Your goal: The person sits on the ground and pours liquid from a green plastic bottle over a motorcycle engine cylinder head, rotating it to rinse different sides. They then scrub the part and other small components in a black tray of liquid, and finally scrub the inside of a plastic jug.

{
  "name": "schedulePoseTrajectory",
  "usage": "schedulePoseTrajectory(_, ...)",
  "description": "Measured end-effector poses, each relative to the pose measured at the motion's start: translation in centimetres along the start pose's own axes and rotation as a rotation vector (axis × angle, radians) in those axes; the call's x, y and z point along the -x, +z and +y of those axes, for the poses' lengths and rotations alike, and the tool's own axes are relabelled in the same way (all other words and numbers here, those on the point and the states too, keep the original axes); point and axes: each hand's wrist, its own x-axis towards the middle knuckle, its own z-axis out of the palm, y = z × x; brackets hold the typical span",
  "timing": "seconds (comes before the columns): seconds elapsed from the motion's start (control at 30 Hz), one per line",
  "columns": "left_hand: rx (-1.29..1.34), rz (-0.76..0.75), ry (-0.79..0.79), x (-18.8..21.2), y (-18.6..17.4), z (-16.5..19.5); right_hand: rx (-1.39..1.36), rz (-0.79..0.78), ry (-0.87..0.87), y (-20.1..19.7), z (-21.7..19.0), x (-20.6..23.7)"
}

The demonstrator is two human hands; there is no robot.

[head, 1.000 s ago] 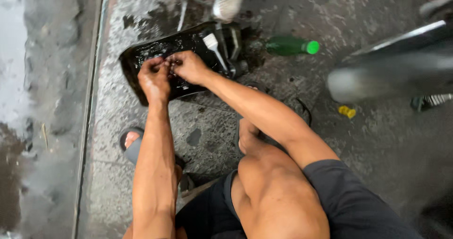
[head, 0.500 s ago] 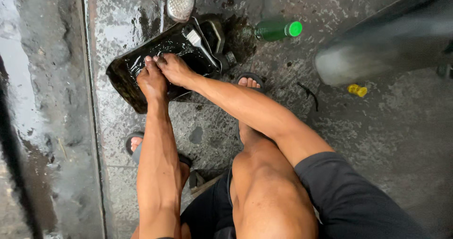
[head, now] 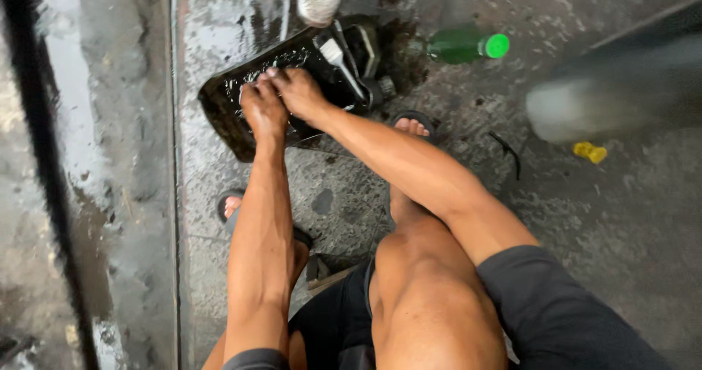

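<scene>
Hands meet over a black tray [head: 219,107] of dark oily liquid on the wet concrete floor [head: 585,216]: from the head camera we see the left hand [head: 263,112] and right hand [head: 301,92] pressed close, fingertips bunched together above the tray; whether they pinch anything, we cannot tell. Brushes [head: 342,59] and metal parts lie at the tray's far end. A green bottle [head: 464,46] lies just beyond, a small yellow piece [head: 589,151] well apart to the right. Sandalled feet flank the tray's near side.
</scene>
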Motion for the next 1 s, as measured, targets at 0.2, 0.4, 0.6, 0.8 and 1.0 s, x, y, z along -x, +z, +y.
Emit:
schedulePoseTrajectory(0.2, 0.165, -0.158, -0.25, -0.5, -2.0, 0.1, 0.475, -0.236, -0.093, -1.6, 0.3, -0.8)
schedulePoseTrajectory(0.4, 0.077, -0.045, -0.278, -0.9, -2.2, -1.5, 1.312, 0.131, -0.842, -2.2, 1.8, -1.7)
schedulePoseTrajectory(0.6, 0.197, -0.105, -0.002, -0.7, -1.9, -2.1, 0.972, -0.3, 0.024, -1.4, 0.9, -1.1)
schedulePoseTrajectory(0.8, -0.102, -0.002, 0.129, 0.2, -0.9, 0.2, -0.347, -0.169, 0.276, -0.1, 1.0, -0.3)
schedulePoseTrajectory(1.0, -0.306, 0.088, -0.017, 1.0, -0.9, 2.2, -0.434, -0.159, 0.139, -0.6, 1.0, 0.4)
